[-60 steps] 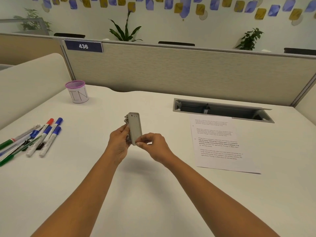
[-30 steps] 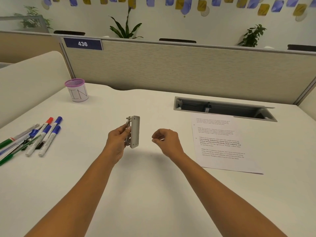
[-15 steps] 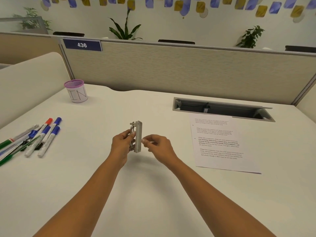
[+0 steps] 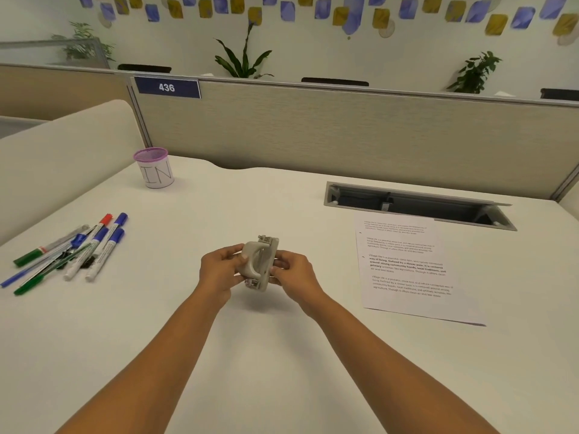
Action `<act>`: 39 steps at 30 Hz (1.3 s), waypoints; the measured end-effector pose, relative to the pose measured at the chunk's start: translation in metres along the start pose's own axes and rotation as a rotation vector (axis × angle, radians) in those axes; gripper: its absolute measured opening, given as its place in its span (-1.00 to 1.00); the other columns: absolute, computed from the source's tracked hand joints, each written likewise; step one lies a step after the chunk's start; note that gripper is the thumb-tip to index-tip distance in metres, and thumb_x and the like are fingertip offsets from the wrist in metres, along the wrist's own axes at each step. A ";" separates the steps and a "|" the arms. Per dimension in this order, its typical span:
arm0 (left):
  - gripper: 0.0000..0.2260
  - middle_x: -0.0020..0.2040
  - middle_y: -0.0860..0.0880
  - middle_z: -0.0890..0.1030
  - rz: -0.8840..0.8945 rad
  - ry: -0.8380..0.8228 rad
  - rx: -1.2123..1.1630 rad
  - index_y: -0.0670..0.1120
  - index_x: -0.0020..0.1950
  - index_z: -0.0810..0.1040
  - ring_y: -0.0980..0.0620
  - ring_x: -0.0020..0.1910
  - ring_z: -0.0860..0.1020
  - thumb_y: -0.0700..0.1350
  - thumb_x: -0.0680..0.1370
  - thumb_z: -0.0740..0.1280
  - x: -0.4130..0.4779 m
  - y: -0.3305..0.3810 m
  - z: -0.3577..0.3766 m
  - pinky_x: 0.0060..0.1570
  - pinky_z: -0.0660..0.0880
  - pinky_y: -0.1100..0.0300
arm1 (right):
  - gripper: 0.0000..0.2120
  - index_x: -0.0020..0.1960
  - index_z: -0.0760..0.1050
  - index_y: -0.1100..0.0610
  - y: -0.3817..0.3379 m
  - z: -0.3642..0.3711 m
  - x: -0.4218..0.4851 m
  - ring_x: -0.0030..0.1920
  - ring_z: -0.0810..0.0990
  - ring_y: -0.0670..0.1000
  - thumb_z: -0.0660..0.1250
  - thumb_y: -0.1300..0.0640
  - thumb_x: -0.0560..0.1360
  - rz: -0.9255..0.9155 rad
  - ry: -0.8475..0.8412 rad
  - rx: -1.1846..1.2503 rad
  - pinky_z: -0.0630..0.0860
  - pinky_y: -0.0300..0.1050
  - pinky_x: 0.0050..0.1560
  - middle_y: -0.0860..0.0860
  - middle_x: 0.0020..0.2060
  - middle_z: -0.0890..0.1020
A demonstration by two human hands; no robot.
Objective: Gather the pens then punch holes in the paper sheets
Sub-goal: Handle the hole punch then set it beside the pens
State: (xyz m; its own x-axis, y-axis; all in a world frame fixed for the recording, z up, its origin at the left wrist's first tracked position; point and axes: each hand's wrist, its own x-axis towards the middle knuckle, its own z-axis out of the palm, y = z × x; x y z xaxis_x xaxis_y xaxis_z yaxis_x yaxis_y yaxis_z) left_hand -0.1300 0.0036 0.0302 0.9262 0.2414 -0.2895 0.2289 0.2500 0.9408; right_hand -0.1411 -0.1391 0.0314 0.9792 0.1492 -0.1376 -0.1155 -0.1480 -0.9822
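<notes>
The hole punch (image 4: 258,264) has been turned since 0.5 s ago. Then it was held edge-on, and 2 s ago its flat base was shown to the camera. Now its curved lever side is faced toward the camera. The right hand (image 4: 294,274), which had been taken off 1 s ago, has been brought back, so the punch is grasped from 2 sides and appears to be held just clear of the desk.

The white desk (image 4: 282,371) is spread beneath both forearms. The printed paper sheets (image 4: 407,267) are laid flat to the right of the right fingers (image 4: 282,261), near but apart from them; how many are stacked cannot be told. The pens and markers (image 4: 69,252) are scattered in a loose fan well to the left of the left fingers. The purple-rimmed pen cup (image 4: 155,167) is stood well beyond the left fingertips and to their left, and nothing is seen sticking out of it.

The left hand (image 4: 219,270) is curled round the lever side of the punch, with fingers and thumb closed on it. The right fingers are pinched on the opposite edge, at the base.

The punch is judged to be under orientation for use, although the pens are not yet gathered. By the task's order the gathering would be expected 1st. For punching, the slot would have to be aimed at a sheet edge.
</notes>
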 end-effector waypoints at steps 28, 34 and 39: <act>-0.70 0.07 -0.19 0.58 -0.043 0.394 0.229 -0.24 0.23 0.52 -0.02 -0.26 0.51 -0.37 0.50 0.30 0.122 0.050 -0.181 -0.40 0.56 0.25 | -0.79 -0.07 0.57 0.20 0.015 0.026 0.036 -0.16 0.62 0.01 0.17 0.37 0.50 0.043 0.193 -0.149 0.55 -0.22 -0.02 0.07 -0.16 0.64; -0.70 0.28 -0.26 0.44 0.243 0.566 0.792 -0.19 0.23 0.53 -0.25 0.25 0.41 -0.18 0.50 0.33 0.107 0.042 -0.165 0.19 0.42 -0.06 | -0.78 -0.08 0.56 0.23 0.019 0.008 0.040 -0.21 0.60 0.00 0.15 0.38 0.49 0.033 0.337 -0.125 0.53 -0.28 -0.17 0.08 -0.19 0.62; -0.78 0.29 -0.21 0.42 0.656 0.291 0.910 -0.23 0.14 0.55 -0.18 0.32 0.36 -0.25 0.50 0.33 0.077 0.009 -0.125 0.26 0.34 0.00 | -0.76 -0.11 0.55 0.16 0.023 -0.017 0.042 -0.12 0.60 0.05 0.14 0.38 0.48 0.041 0.517 -0.197 0.48 -0.19 -0.12 0.11 -0.12 0.64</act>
State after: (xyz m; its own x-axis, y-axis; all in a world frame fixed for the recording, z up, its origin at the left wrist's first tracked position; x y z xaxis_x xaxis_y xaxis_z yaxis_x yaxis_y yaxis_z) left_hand -0.0943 0.1418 -0.0061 0.8700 0.3107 0.3830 -0.0298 -0.7421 0.6696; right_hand -0.0996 -0.1530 0.0051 0.9346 -0.3528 -0.0463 -0.1709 -0.3311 -0.9280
